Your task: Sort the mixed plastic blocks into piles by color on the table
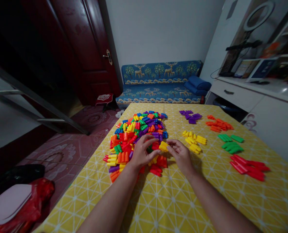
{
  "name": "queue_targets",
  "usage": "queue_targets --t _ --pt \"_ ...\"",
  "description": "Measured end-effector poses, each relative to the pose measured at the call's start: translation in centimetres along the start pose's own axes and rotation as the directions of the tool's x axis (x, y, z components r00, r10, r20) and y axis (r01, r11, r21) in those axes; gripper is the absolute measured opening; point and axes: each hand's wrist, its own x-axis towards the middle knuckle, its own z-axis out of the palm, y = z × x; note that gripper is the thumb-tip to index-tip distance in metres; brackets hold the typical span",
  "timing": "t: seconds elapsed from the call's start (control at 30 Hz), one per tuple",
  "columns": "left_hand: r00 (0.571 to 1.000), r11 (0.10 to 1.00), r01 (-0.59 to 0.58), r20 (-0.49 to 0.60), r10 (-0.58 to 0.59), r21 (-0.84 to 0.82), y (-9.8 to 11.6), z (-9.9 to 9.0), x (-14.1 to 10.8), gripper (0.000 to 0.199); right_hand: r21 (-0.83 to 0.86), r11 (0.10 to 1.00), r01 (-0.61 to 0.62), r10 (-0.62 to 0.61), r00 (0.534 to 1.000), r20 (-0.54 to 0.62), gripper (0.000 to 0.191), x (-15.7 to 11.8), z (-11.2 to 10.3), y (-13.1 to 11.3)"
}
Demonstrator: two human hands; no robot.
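A large mixed pile of plastic bullet-shaped building blocks [124,137] in red, orange, yellow, green, blue and purple covers the left side of the table. Over its near right part reaches my left hand [145,152], thumb and fingers apart, with nothing visibly gripped. My right hand [181,157], at the pile's right edge, pinches a yellow building block [163,146] between thumb and fingers. The block's left end lies close to my left fingertips; whether they touch it I cannot tell. Right of my hands lies a small group of yellow blocks [194,140].
Farther right are separate groups of purple blocks [191,117], orange blocks [219,124], green blocks [231,144] and red blocks [249,167]. The yellow patterned tablecloth [173,200] covers the table. A blue sofa [155,90] stands behind, a white cabinet [267,113] at right.
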Motion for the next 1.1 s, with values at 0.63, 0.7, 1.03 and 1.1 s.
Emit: queue_targets --t 0.63,0.7,1.03,1.1 --pt "0.949 0.97 0.052 -0.315 0.027 0.24 -1.7 0.5 0.0 0.024 -0.589 0.806 0.054 -0.44 0.719 -0.537 0.035 3.8 -8.6 2.9" --pt "0.957 0.97 0.036 -0.287 0.035 0.238 -1.5 0.4 0.1 0.025 -0.68 0.733 -0.009 -0.449 0.744 -0.494 0.037 4.3 -10.4 3.8" --pt "0.999 0.958 0.013 0.046 -0.028 0.288 0.2 0.4 0.1 0.037 -0.805 0.524 0.277 -0.614 0.778 -0.132 0.026 3.1 -7.8 2.5" --pt "0.998 0.954 0.037 0.04 -0.051 0.296 0.0 0.6 0.1 0.038 -0.711 0.56 0.425 -0.58 0.814 0.03 0.026 2.2 -5.7 1.7"
